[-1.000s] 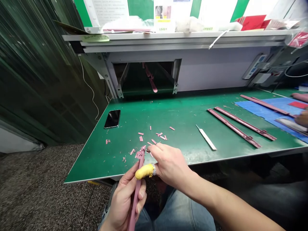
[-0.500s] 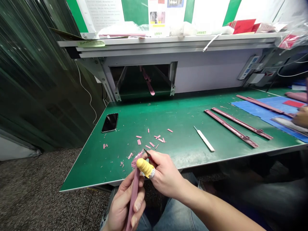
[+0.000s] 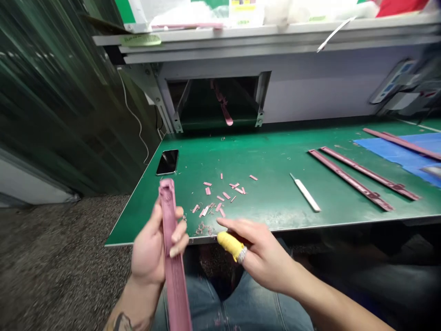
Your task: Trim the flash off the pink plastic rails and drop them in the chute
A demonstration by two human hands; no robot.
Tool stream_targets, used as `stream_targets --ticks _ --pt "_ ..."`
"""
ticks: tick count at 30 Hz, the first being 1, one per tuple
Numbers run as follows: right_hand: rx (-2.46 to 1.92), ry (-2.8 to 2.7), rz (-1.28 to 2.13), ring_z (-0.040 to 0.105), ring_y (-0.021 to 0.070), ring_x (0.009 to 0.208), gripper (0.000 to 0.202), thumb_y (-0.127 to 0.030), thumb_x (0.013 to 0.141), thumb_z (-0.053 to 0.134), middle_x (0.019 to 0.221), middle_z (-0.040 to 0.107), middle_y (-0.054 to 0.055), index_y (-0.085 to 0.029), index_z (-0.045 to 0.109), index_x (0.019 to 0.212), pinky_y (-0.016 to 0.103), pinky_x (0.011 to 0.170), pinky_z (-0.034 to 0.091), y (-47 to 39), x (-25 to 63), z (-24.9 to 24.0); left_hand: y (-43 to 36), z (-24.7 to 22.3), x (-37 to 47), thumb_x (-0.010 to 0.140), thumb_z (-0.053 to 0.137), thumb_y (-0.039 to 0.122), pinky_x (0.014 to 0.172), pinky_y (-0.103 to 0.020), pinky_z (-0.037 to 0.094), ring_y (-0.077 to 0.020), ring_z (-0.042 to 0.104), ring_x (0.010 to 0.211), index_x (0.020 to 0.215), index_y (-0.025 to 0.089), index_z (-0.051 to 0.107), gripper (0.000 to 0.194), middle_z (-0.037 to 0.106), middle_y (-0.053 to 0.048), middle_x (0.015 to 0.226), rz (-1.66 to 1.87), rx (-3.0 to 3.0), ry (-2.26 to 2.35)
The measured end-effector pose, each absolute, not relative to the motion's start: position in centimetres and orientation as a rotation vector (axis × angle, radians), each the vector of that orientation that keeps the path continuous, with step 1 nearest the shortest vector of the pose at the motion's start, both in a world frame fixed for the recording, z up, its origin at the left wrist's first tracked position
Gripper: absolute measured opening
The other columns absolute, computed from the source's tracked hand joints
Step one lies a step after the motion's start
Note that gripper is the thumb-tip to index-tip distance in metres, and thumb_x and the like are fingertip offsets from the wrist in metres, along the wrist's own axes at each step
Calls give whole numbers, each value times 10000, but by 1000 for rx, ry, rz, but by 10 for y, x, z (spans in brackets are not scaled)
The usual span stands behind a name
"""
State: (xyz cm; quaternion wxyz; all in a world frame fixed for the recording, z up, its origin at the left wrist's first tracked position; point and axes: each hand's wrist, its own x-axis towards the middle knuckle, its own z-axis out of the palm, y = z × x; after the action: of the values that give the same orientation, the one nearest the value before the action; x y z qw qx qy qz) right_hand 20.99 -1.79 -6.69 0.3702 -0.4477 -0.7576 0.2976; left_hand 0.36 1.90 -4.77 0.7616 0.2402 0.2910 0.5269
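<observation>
A green workbench (image 3: pixel 268 156) spreads before a seated person, with a blue sheet (image 3: pixel 406 156) at its 2 o'clock edge. A long pink strip (image 3: pixel 176 280) stands in the foreground, lifted off the bench and gripped partway along its length by the left hand (image 3: pixel 151 250). The hand closes around it, thumb at the strip's 9 o'clock side and fingertips curled over from 3 o'clock; the strip's upper end juts past the grip toward 12 o'clock, while its longer part runs down toward 6 o'clock and out of view. Two darker pink strips (image 3: pixel 349 179) lie side by side on the bench, at 2 o'clock from the right hand (image 3: pixel 263 255). That hand hovers apart from the held strip, at the strip's 3 o'clock, its index finger and thumb close together and pointing to 10 o'clock; whether it grips anything cannot be told. A phone (image 3: pixel 167 162) rests on the bench at 12 o'clock from the strip's upper end. A white-handled tool (image 3: pixel 306 195) lies between 1 and 2 o'clock from the right hand. A yellow cover (image 3: pixel 231 244) wraps the right thumb. Small pink scraps (image 3: pixel 226 196) litter the bench between 10 and 11 o'clock from the right hand.
</observation>
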Motion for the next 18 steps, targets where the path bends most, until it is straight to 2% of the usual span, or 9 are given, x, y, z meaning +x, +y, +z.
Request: stream_targets --ticks 1,3,5,8,13,18 --pt "-1145 -1971 780 609 142 805 315 -231 904 533 941 685 36 -207 596 1211 248 738 454 -23 207 -72 22 -39 3 985 261 309 333 -140 345 -60 463 429 926 211 599 357 581 -7 726 1358 628 648" --pt "-1154 -2061 779 622 155 800 265 -243 881 571 921 701 37 -210 634 1136 260 745 453 -33 197 -83 22 -23 5 965 354 377 376 -169 361 -66 465 482 983 263 607 277 576 12 787 1608 847 679" --pt "-1183 -2178 741 626 169 790 212 -224 875 564 870 705 44 -208 664 1061 268 741 448 -38 186 -93 17 -12 13 926 454 425 417 -206 381 -81 479 516 1060 337 608 222 575 30 803 1732 1047 707" --pt "-1234 -2288 666 628 173 791 208 -194 865 545 838 701 51 -201 671 1031 262 739 438 -38 176 -101 4 -2 28 871 563 427 444 -254 403 -111 509 549 1133 394 599 267 599 40 829 1852 1230 785" --pt "-1298 -2346 607 627 169 774 203 -192 850 545 820 697 43 -205 680 1000 253 722 420 -27 175 -98 -12 4 40 697 727 501 464 -285 427 -120 471 501 876 375 678 224 604 60 693 1840 1243 822" --pt "-1417 -2281 545 615 193 781 201 -255 878 537 815 687 54 -210 691 999 284 715 404 -19 177 -96 -17 8 30 781 663 469 530 -300 458 -127 506 542 1074 475 612 298 617 78 691 1616 1220 764"
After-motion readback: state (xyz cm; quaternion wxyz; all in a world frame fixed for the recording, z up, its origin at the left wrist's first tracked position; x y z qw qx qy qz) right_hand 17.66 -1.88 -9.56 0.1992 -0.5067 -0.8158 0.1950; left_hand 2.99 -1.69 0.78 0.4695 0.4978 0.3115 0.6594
